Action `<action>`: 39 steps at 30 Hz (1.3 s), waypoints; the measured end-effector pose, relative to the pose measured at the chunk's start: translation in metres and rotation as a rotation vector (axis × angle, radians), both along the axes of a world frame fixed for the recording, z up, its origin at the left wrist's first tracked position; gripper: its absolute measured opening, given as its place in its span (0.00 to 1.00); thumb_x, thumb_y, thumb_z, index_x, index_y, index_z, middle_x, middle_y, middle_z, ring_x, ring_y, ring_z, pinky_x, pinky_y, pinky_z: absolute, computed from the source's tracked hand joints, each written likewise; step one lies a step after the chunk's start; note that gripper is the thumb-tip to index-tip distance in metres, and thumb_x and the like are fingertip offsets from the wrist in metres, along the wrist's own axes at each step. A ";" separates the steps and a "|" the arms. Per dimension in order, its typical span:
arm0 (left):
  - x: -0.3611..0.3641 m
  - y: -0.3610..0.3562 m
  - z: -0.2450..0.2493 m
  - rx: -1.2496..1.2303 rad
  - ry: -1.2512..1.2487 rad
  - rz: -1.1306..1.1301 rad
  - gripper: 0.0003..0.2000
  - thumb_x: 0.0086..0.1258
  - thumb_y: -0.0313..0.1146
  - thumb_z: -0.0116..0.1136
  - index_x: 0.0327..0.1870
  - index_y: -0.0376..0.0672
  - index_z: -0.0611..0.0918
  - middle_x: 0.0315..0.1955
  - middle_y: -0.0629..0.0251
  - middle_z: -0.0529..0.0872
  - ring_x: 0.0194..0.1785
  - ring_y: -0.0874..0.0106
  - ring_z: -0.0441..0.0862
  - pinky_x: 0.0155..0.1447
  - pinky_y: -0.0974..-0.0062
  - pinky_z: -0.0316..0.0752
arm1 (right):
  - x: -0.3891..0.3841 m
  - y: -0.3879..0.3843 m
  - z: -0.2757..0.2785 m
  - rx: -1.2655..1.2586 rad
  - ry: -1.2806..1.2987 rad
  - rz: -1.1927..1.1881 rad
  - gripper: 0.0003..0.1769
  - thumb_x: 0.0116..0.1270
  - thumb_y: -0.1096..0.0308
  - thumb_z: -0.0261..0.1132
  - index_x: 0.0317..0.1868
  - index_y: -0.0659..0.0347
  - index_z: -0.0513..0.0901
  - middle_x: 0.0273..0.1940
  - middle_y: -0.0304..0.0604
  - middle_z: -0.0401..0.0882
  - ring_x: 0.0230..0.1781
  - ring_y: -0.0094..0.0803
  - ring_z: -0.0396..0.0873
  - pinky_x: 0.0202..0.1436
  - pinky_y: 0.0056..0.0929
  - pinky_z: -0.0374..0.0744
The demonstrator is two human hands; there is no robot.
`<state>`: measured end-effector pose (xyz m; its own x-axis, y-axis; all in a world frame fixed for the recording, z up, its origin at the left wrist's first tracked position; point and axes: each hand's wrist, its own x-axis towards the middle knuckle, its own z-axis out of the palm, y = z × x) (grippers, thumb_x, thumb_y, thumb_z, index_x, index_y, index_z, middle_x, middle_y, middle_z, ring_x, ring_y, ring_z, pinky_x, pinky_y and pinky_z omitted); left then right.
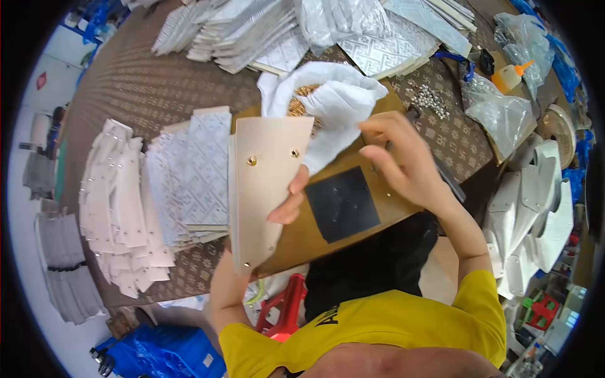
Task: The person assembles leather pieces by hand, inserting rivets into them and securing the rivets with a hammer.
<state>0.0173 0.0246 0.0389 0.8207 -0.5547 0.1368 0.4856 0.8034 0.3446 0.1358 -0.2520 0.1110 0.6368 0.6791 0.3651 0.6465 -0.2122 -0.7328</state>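
Note:
My left hand [291, 200] is closed round the right edge of a pale pink panel [268, 183], held upright over the brown board [290, 244]. Gold-coloured metal fittings show in the panel near its top and bottom. My right hand [400, 157] is raised over the board's right part, thumb and fingers apart, with nothing visible between them. Between the hands, a black square pad [342, 205] lies on the board. Behind it, an open white bag [343, 94] holds many small gold pieces [305, 104].
Left of the board stand patterned grey panels [208, 170] and a fanned stack of pink panels [116, 208]. More patterned panels [246, 31] lie at the back. Small silver pieces [428, 102], a glue bottle [509, 77] and plastic bags lie at the back right. White shaped pieces [529, 208] are piled far right.

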 end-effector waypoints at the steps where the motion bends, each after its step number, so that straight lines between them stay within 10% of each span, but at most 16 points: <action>1: 0.002 -0.004 0.000 -0.164 0.005 -0.047 0.27 0.83 0.54 0.52 0.73 0.45 0.76 0.56 0.50 0.77 0.36 0.57 0.83 0.36 0.62 0.75 | -0.002 0.022 -0.001 0.118 0.063 0.059 0.15 0.75 0.71 0.72 0.59 0.65 0.85 0.53 0.47 0.83 0.51 0.35 0.84 0.52 0.30 0.80; 6: -0.001 -0.012 -0.005 -0.320 0.044 -0.105 0.35 0.84 0.61 0.46 0.74 0.35 0.72 0.60 0.45 0.78 0.43 0.55 0.87 0.39 0.60 0.79 | 0.018 0.086 -0.026 0.276 0.718 0.419 0.12 0.79 0.64 0.72 0.52 0.65 0.89 0.41 0.38 0.86 0.38 0.24 0.84 0.43 0.23 0.81; 9: -0.021 -0.036 0.040 0.983 0.132 0.479 0.35 0.85 0.59 0.47 0.74 0.32 0.72 0.57 0.48 0.85 0.50 0.60 0.90 0.46 0.65 0.85 | 0.023 0.084 -0.028 0.325 0.846 0.294 0.16 0.77 0.57 0.74 0.46 0.64 0.90 0.33 0.34 0.85 0.31 0.19 0.81 0.34 0.21 0.78; 14: -0.023 -0.020 0.042 0.525 0.541 0.584 0.28 0.84 0.48 0.56 0.72 0.33 0.76 0.51 0.55 0.91 0.54 0.70 0.91 0.52 0.75 0.86 | 0.032 0.071 -0.039 0.288 0.983 0.190 0.20 0.77 0.51 0.74 0.42 0.63 0.89 0.31 0.33 0.85 0.25 0.15 0.78 0.24 0.18 0.72; 17: -0.034 0.011 0.021 1.156 0.145 0.551 0.22 0.82 0.37 0.66 0.71 0.37 0.80 0.51 0.67 0.90 0.47 0.81 0.87 0.51 0.80 0.82 | 0.030 0.072 -0.043 0.331 0.990 0.165 0.19 0.79 0.51 0.71 0.45 0.63 0.88 0.31 0.34 0.85 0.24 0.16 0.78 0.24 0.19 0.73; 27: -0.120 0.147 0.154 1.663 0.405 1.352 0.25 0.75 0.27 0.71 0.71 0.35 0.78 0.47 0.71 0.89 0.44 0.81 0.85 0.47 0.80 0.82 | 0.020 0.080 -0.043 0.353 1.026 0.198 0.19 0.89 0.54 0.57 0.58 0.60 0.84 0.27 0.32 0.81 0.20 0.16 0.73 0.25 0.17 0.72; 30: -0.199 0.269 0.166 2.062 0.490 1.452 0.27 0.74 0.31 0.72 0.72 0.34 0.78 0.49 0.64 0.91 0.46 0.75 0.87 0.50 0.74 0.84 | 0.013 0.073 -0.040 0.340 1.024 0.238 0.17 0.89 0.55 0.58 0.57 0.60 0.84 0.27 0.32 0.81 0.21 0.15 0.74 0.24 0.16 0.71; 32: -0.222 0.299 0.151 3.514 0.288 1.307 0.30 0.74 0.36 0.72 0.74 0.36 0.76 0.50 0.56 0.91 0.49 0.66 0.89 0.55 0.68 0.84 | 0.011 0.072 -0.039 0.318 1.026 0.240 0.17 0.88 0.55 0.58 0.56 0.60 0.85 0.27 0.32 0.81 0.20 0.16 0.74 0.24 0.16 0.71; 34: -0.199 0.266 0.124 2.694 0.170 1.569 0.29 0.72 0.38 0.73 0.72 0.40 0.80 0.49 0.52 0.91 0.50 0.60 0.89 0.57 0.63 0.83 | 0.012 0.074 -0.042 0.314 1.013 0.235 0.17 0.88 0.56 0.58 0.56 0.59 0.85 0.27 0.32 0.81 0.20 0.16 0.74 0.24 0.16 0.71; 39: -0.100 0.148 0.066 2.567 0.103 1.290 0.22 0.69 0.37 0.74 0.63 0.43 0.87 0.46 0.55 0.91 0.47 0.56 0.89 0.54 0.62 0.83 | 0.019 0.076 -0.057 0.315 0.980 0.223 0.16 0.88 0.57 0.59 0.54 0.59 0.86 0.27 0.32 0.81 0.20 0.15 0.73 0.24 0.17 0.72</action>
<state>-0.0827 0.1726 0.1044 0.6334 0.6547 0.4126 0.5224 -0.7551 0.3961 0.1547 -0.1756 0.0543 0.6210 0.7813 -0.0617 -0.2582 0.1295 -0.9574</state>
